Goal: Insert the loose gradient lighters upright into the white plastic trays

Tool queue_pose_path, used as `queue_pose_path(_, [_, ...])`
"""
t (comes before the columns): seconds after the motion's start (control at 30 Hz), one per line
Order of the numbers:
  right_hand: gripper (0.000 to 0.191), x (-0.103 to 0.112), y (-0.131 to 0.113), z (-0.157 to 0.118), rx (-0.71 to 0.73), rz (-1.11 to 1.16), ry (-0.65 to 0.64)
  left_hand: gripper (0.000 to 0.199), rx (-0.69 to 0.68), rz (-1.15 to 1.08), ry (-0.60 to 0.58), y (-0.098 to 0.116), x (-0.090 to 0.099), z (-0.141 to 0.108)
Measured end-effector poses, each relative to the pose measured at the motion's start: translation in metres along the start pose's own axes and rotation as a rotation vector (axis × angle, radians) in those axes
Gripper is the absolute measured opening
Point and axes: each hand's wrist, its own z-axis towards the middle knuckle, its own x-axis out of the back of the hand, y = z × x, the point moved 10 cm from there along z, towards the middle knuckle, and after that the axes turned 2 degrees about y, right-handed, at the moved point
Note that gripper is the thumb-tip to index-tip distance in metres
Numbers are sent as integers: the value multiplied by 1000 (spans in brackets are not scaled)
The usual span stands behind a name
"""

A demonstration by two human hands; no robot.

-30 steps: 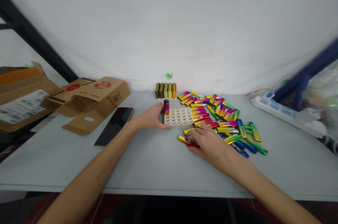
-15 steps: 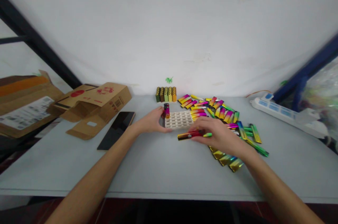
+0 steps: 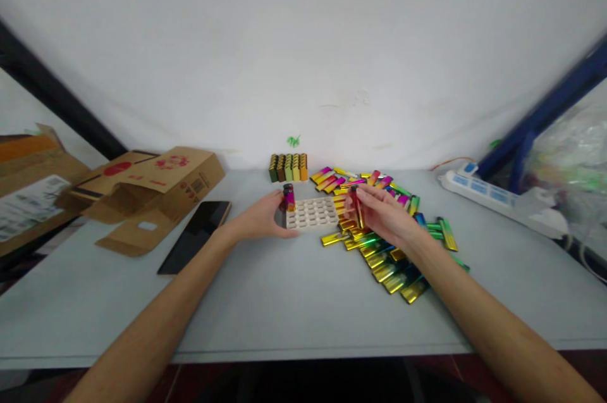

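Note:
My left hand (image 3: 260, 218) braces the left end of a white tray (image 3: 313, 223) with rows of slots, thumb along the front edge and fingers at the back left. Beside those fingers, a few purple-and-gold lighters (image 3: 289, 199) stand upright in the tray's left end. Just off the tray's right end, my right hand (image 3: 386, 216) holds a red-and-gold lighter (image 3: 357, 207) upright between thumb and fingers. Under and around this hand lies a loose heap of shiny lighters (image 3: 384, 264) in gold, green, pink and blue.
A block of upright lighters (image 3: 288, 167) stands against the wall. To the left are a black phone (image 3: 194, 235), an open cardboard box (image 3: 175, 175) and a brown parcel (image 3: 28, 200) with a label. A white power strip (image 3: 502, 200) lies at the right.
My right hand has turned the red-and-gold lighter from lying sideways to upright and raised it. A green-tipped piece formerly by that hand no longer shows there. My left hand keeps its place at the tray.

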Motion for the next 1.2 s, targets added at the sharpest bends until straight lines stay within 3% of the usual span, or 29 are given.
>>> queue_pose_path(0.13, [45, -22, 2, -11, 12, -102, -118, 84, 13, 15, -37, 0, -3, 0])
queue_pose_path(0.27, [53, -31, 3, -13, 51, -161, -127, 83, 41, 34, -34, -1, -1, 0])
queue_pose_path(0.53, [63, -26, 12, -12, -44, -200, -58, 85, 42, 41, -39, 4, 1, -1])
queue_pose_path(0.83, [75, -16, -3, -14, 189, -413, 98, 91, 45, 35, -49, 9, 2, 0])
queue_pose_path(1.07, [63, -7, -1, -15, 198, -544, 176, 90, 57, 50, -39, 4, 2, -1])
queue_pose_path(1.2, [58, -8, 2, -15, 189, -541, 157, 90, 44, 42, -36, 5, 3, -1])
